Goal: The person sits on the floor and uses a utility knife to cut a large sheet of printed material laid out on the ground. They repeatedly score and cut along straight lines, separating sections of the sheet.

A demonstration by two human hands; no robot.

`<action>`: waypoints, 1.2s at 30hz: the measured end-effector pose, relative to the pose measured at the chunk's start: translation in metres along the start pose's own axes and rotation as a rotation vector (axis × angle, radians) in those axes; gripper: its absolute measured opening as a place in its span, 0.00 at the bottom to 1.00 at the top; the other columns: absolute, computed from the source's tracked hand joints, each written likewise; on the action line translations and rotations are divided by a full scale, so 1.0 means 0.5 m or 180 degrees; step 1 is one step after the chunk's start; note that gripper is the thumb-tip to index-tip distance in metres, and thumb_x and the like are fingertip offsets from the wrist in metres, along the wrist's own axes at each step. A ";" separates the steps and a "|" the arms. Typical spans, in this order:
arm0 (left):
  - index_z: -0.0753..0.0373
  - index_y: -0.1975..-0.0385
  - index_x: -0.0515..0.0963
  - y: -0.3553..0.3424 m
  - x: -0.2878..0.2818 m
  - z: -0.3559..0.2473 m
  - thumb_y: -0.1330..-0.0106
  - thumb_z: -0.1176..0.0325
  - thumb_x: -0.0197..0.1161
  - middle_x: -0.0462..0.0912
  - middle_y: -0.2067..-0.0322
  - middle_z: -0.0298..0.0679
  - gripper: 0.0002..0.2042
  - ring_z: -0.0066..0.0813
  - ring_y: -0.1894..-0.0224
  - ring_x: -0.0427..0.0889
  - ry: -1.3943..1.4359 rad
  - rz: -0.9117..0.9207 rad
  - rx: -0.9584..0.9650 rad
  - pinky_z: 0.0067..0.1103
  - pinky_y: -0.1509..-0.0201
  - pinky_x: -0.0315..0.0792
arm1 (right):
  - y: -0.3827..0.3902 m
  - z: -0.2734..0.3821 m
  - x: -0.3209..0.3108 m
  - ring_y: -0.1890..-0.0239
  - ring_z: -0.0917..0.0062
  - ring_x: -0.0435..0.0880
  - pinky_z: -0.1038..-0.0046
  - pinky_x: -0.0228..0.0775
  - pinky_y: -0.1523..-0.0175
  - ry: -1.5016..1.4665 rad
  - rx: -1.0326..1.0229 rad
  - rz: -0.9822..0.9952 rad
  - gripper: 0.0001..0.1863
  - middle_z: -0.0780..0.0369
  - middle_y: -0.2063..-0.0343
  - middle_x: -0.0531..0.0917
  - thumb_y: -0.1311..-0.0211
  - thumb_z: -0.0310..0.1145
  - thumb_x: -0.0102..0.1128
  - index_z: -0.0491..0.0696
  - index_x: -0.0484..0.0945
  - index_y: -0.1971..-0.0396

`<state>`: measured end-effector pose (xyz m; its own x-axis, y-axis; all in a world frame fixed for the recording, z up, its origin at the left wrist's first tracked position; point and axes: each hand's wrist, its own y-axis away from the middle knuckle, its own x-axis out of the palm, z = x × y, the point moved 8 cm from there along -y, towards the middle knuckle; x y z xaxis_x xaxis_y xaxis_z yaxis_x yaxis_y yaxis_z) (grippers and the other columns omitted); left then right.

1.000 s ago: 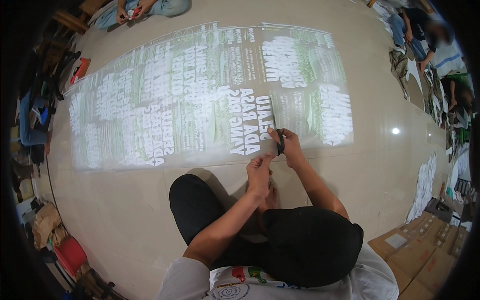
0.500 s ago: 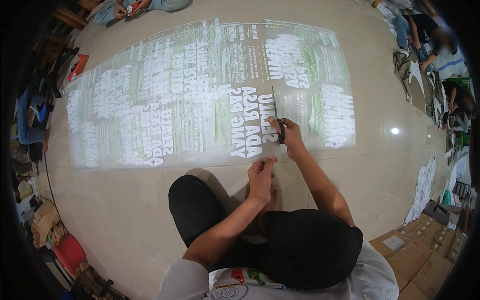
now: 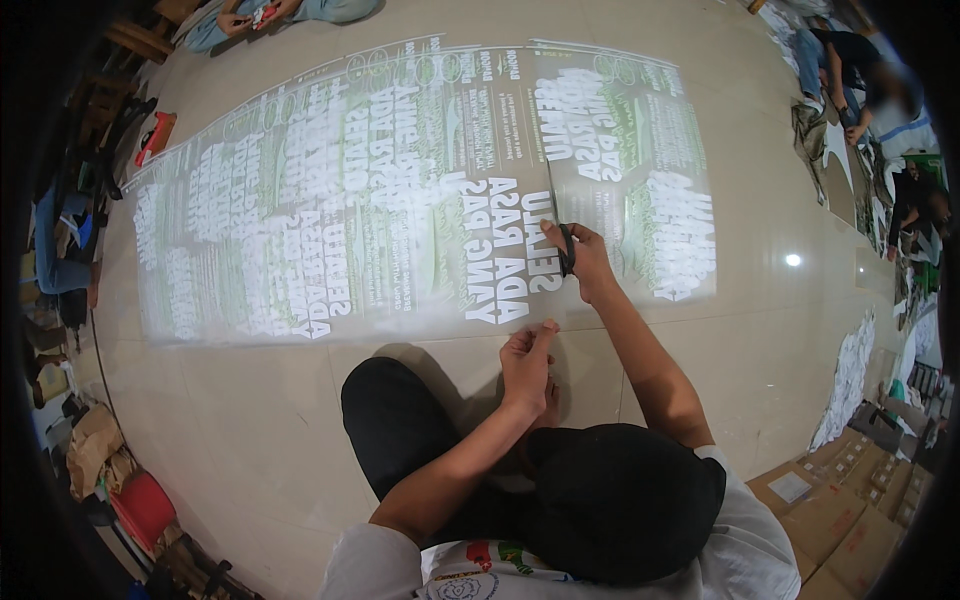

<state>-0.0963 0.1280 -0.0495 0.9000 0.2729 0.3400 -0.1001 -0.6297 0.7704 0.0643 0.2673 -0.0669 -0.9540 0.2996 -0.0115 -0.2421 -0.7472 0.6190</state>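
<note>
A large transparent film sheet (image 3: 430, 290) with white and green printed lettering lies spread over the floor in front of me. My right hand (image 3: 587, 262) grips black-handled scissors (image 3: 568, 248) by their loops. Their blades point away from me, along a slit line between the middle lettering and the right-hand part of the film. Nearer to me, my left hand (image 3: 527, 365) is closed in a pinch at the film's near edge, just below the scissors. What its fingertips hold is clear and hard to see, but it appears to be the film's edge.
One person's hands (image 3: 262, 15) hold a small red thing at the far left. More people sit at the far right beside dark cloth (image 3: 808, 150). Cardboard boxes (image 3: 830, 510) stand at the near right, crumpled white sheets (image 3: 845, 385) above them. A red chair (image 3: 143, 508) is at the near left.
My right hand and the scissors have moved slightly farther away along the film. My left hand keeps its pinch at the near edge. The whole view has shifted slightly.
</note>
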 end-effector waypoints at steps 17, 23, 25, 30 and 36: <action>0.61 0.65 0.83 0.018 0.007 -0.019 0.27 0.58 0.68 0.81 0.72 0.27 0.12 0.13 0.71 0.71 -0.0097 -0.0067 -0.0063 0.18 0.64 0.66 | -0.067 0.046 0.003 0.75 0.82 0.78 0.78 0.68 0.71 0.0226 -0.0083 -0.0068 0.30 0.62 0.72 0.83 0.47 0.53 0.80 0.40 0.83 0.60; 0.61 0.65 0.83 0.023 0.005 -0.024 0.27 0.58 0.69 0.80 0.74 0.27 0.12 0.12 0.74 0.69 -0.0041 -0.0075 -0.0066 0.16 0.66 0.65 | -0.086 0.057 0.013 0.75 0.86 0.74 0.81 0.62 0.71 0.0125 -0.0010 -0.0056 0.28 0.70 0.76 0.77 0.47 0.54 0.81 0.44 0.83 0.62; 0.61 0.65 0.83 0.019 0.001 -0.020 0.27 0.58 0.69 0.79 0.75 0.27 0.12 0.12 0.75 0.68 0.0000 -0.0041 -0.0007 0.16 0.69 0.64 | -0.090 0.057 0.017 0.75 0.86 0.73 0.81 0.61 0.72 0.0128 -0.0021 -0.0045 0.28 0.70 0.76 0.77 0.47 0.54 0.81 0.44 0.83 0.62; 0.61 0.65 0.83 0.025 0.003 -0.023 0.27 0.57 0.69 0.75 0.78 0.25 0.13 0.12 0.76 0.66 -0.0038 -0.0065 -0.0078 0.16 0.75 0.60 | -0.093 0.056 0.016 0.77 0.86 0.71 0.81 0.58 0.72 0.0152 0.0001 -0.0060 0.28 0.70 0.76 0.76 0.48 0.55 0.81 0.45 0.83 0.63; 0.61 0.65 0.83 0.026 0.006 -0.025 0.27 0.57 0.68 0.75 0.78 0.25 0.13 0.11 0.76 0.66 -0.0031 -0.0053 -0.0071 0.15 0.75 0.59 | -0.091 0.059 0.020 0.77 0.86 0.71 0.81 0.58 0.72 0.0110 -0.0053 -0.0021 0.28 0.71 0.77 0.76 0.47 0.55 0.81 0.45 0.82 0.63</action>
<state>-0.1000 0.1297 -0.0318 0.9056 0.2762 0.3218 -0.0943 -0.6088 0.7877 0.0712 0.3219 -0.0721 -0.9578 0.2841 -0.0428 -0.2511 -0.7552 0.6056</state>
